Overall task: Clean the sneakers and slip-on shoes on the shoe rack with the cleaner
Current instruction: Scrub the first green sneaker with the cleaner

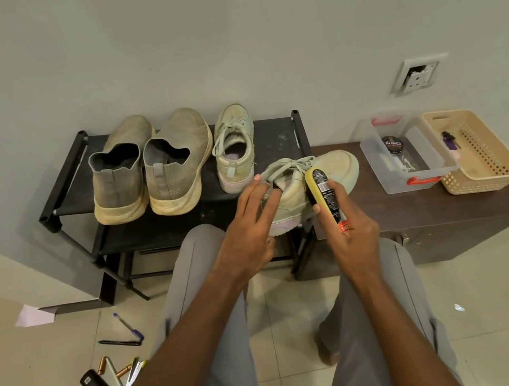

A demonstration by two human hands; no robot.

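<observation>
Fingers of the right hand (351, 230) curl around a black cleaner bottle (327, 200), its yellow sponge tip pressed against the side of a pale green sneaker (318, 174). Fingers of the left hand (248, 224) lie fairly straight and spread over the sneaker's heel end; one fingertip touches the laces, and the thumb is hidden underneath. That sneaker lies tilted at the right front corner of a black shoe rack (65, 188). Its matching sneaker (235, 148) stands upright on the top shelf just behind it. To the left on the same shelf stand two grey-beige slip-on shoes (150, 167), heels toward the camera. Right of the rack, a dark low cabinet (437, 215) holds a clear plastic box (406, 155) and a beige basket (477, 150). Pens (124, 331) lie scattered on the tiled floor at lower left.
</observation>
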